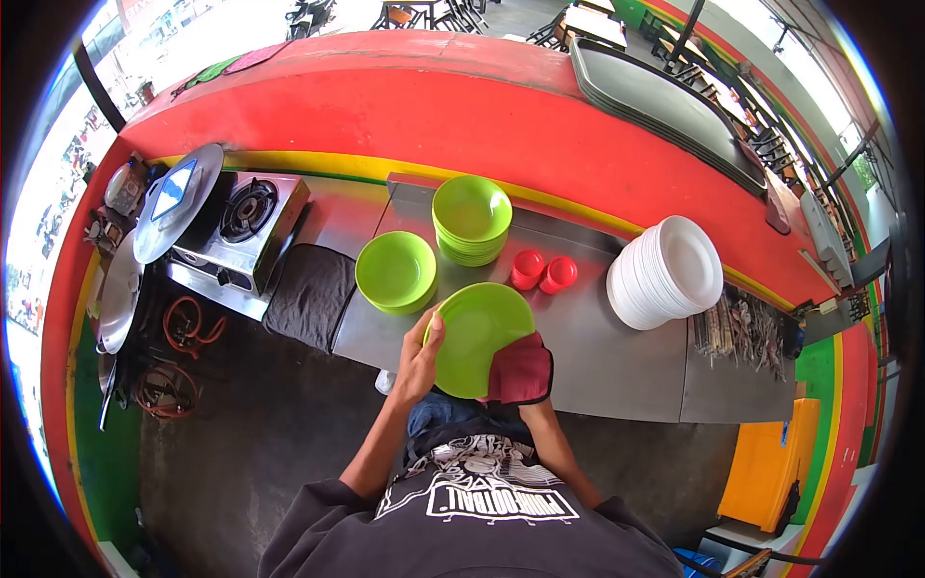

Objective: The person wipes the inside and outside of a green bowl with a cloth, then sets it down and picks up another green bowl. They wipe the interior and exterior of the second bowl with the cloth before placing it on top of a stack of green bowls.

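A green bowl (470, 332) is held up in front of my body, over the front edge of the steel counter. My left hand (419, 361) grips its left rim, thumb on the inner face. A maroon cloth (518, 370) lies over the bowl's lower right part. My right hand (533, 410) holds the cloth against the bowl; its fingers are hidden under the cloth. Just beyond stand a short stack of green bowls (396, 271) and a taller green stack (472, 214). Two red cups (542, 273) are right of the held bowl.
White plates (665, 275) are stacked on the counter (607, 376) at right, near bundled cutlery (737, 332). A gas stove (241, 226) and a folded black cloth (310, 297) are at left. Behind runs a red ledge (385, 111) bearing grey trays (665, 111).
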The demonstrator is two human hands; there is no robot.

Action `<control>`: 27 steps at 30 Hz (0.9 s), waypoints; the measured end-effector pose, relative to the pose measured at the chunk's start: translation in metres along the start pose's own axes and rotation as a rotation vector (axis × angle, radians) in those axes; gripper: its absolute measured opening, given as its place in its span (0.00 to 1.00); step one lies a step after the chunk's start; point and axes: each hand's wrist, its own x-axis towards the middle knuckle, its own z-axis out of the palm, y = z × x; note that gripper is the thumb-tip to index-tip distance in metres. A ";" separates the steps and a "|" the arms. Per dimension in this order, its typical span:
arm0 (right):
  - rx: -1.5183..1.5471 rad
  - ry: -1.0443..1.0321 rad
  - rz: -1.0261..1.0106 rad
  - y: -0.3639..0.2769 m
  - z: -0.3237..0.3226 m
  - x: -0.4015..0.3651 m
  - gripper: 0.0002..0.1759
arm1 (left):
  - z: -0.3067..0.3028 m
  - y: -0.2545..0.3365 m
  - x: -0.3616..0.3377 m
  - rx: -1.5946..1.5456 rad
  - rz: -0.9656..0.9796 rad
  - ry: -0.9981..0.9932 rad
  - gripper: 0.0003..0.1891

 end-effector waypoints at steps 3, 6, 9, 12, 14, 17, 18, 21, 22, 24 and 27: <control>0.041 -0.056 -0.015 0.006 -0.010 0.002 0.30 | -0.012 0.010 0.004 0.066 -0.132 -0.155 0.31; 0.184 0.066 0.117 0.015 -0.008 0.003 0.33 | -0.015 0.029 0.005 0.237 -0.187 -0.363 0.30; 0.000 -0.003 0.068 -0.004 -0.021 0.012 0.35 | -0.016 0.022 0.009 0.353 -0.205 -0.501 0.30; -0.089 -0.077 0.122 -0.033 -0.032 0.024 0.34 | -0.013 0.018 0.010 0.255 -0.197 -0.479 0.29; -0.184 -0.090 0.115 -0.039 -0.035 0.033 0.34 | -0.008 0.016 0.010 0.178 -0.133 -0.364 0.28; 0.535 0.178 0.194 -0.011 -0.018 0.021 0.35 | 0.005 0.015 0.009 -0.029 -0.053 -0.134 0.27; 0.312 0.144 0.157 -0.018 -0.021 0.025 0.40 | 0.010 0.013 0.008 -0.114 -0.031 -0.049 0.26; 0.011 0.274 0.061 -0.023 -0.014 0.028 0.32 | 0.020 -0.001 -0.003 -0.029 -0.004 0.011 0.24; 0.028 0.270 0.072 -0.023 -0.012 0.026 0.32 | 0.025 -0.013 -0.005 0.021 0.069 0.075 0.20; 0.062 0.268 0.096 -0.018 -0.007 0.015 0.33 | 0.018 -0.033 -0.002 0.036 0.036 0.111 0.19; -0.057 0.238 0.102 0.016 -0.008 -0.001 0.33 | 0.004 -0.030 0.003 0.203 -0.026 0.032 0.17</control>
